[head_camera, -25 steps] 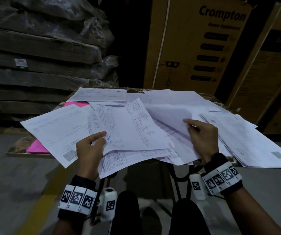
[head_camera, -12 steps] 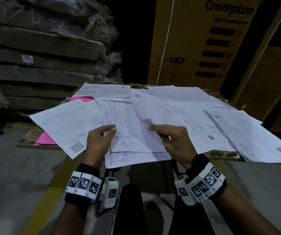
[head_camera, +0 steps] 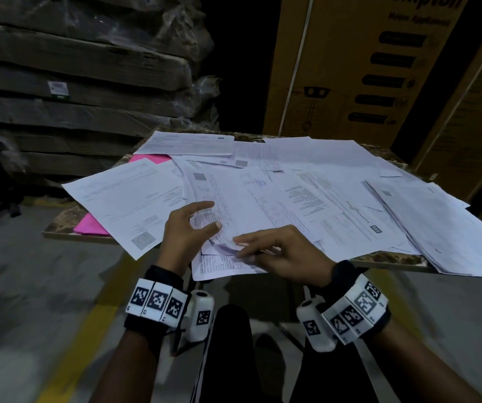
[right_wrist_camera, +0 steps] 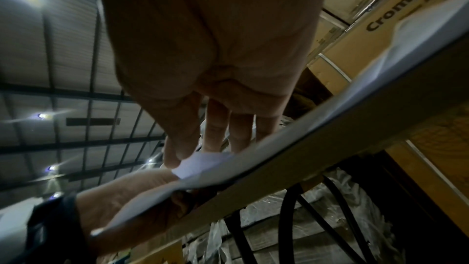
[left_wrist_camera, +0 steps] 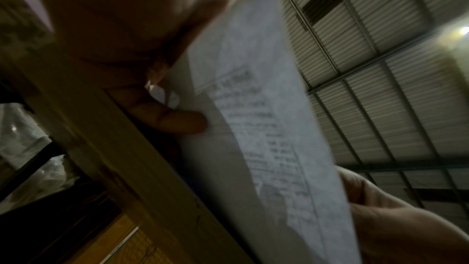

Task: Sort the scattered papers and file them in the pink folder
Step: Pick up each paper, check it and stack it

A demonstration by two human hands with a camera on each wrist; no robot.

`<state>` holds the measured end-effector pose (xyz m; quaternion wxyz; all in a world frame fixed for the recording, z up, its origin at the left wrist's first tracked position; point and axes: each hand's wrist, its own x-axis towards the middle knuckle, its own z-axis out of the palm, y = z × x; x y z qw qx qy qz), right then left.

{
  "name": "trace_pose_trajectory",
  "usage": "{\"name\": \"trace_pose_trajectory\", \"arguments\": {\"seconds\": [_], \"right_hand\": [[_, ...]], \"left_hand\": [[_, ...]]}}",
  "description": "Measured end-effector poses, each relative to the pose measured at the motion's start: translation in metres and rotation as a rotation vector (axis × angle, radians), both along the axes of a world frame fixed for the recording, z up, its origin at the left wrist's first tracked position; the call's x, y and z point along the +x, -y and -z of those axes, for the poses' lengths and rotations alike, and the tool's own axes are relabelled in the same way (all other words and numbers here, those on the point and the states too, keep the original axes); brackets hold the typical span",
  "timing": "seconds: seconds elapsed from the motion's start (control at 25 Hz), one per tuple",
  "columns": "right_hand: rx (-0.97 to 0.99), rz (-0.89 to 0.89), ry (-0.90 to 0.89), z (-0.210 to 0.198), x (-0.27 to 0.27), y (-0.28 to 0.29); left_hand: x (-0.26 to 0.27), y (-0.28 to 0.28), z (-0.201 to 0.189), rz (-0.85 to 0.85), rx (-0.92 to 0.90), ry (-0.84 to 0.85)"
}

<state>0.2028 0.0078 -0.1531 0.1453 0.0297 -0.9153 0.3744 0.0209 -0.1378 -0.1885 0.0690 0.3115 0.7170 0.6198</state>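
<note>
White printed papers [head_camera: 306,199] lie scattered in overlapping layers over the small table [head_camera: 388,259]. The pink folder [head_camera: 91,226] lies mostly buried under them at the left, with one corner showing at the back [head_camera: 149,157]. My left hand [head_camera: 210,215] pinches a small stack of sheets [head_camera: 228,266] at the front edge, thumb on top and a finger [left_wrist_camera: 175,120] underneath. My right hand [head_camera: 244,248] lies just beside it, its straight fingers [right_wrist_camera: 215,125] resting flat on the same sheets and pointing left.
Tall brown cardboard boxes [head_camera: 364,82] stand behind the table and at the right. Plastic-wrapped flat packs [head_camera: 74,68] are stacked at the left. A yellow line [head_camera: 82,330] runs along the grey floor. My dark-clad legs [head_camera: 228,344] are under the table's front edge.
My right hand has come left and toward me from the middle pile with a sheet, and now lies flat on the stack that my left hand holds. The left hand stayed put.
</note>
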Motion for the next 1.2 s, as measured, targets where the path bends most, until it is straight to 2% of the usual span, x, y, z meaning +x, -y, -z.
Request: {"name": "trace_pose_trajectory", "arguments": {"seconds": [0.16, 0.28, 0.4, 0.48, 0.72, 0.84, 0.92, 1.0, 1.08, 1.2], "right_hand": [[-0.162, 0.099, -0.062, -0.004, 0.01, -0.009], [-0.184, 0.33, -0.167, -0.005, 0.016, -0.027], [-0.239, 0.556, -0.147, -0.009, 0.024, -0.045], [-0.249, 0.621, -0.098, -0.013, 0.029, -0.052], [-0.495, 0.563, -0.167, -0.023, 0.038, -0.051], [-0.609, 0.576, -0.212, -0.025, 0.04, -0.061], [-0.74, 0.554, -0.164, -0.031, 0.038, -0.066], [-0.699, 0.511, -0.069, -0.039, 0.035, -0.069], [-0.535, 0.485, -0.038, -0.05, 0.032, -0.07], [-0.276, 0.529, -0.214, -0.073, 0.032, -0.062]], "left_hand": [[0.004, 0.005, -0.001, 0.008, 0.043, 0.037], [0.008, 0.008, -0.003, 0.025, 0.126, 0.088], [0.015, 0.009, -0.008, 0.037, 0.195, 0.121], [0.02, 0.006, -0.015, 0.052, 0.241, 0.137], [0.029, 0.003, -0.029, 0.137, 0.332, 0.154], [0.03, -0.001, -0.036, 0.158, 0.292, 0.106], [0.029, -0.007, -0.041, 0.186, 0.218, 0.06], [0.026, -0.016, -0.048, 0.223, 0.106, 0.031], [0.026, -0.025, -0.059, 0.232, 0.008, -0.016], [0.032, -0.034, -0.082, 0.172, 0.041, -0.159]]}}
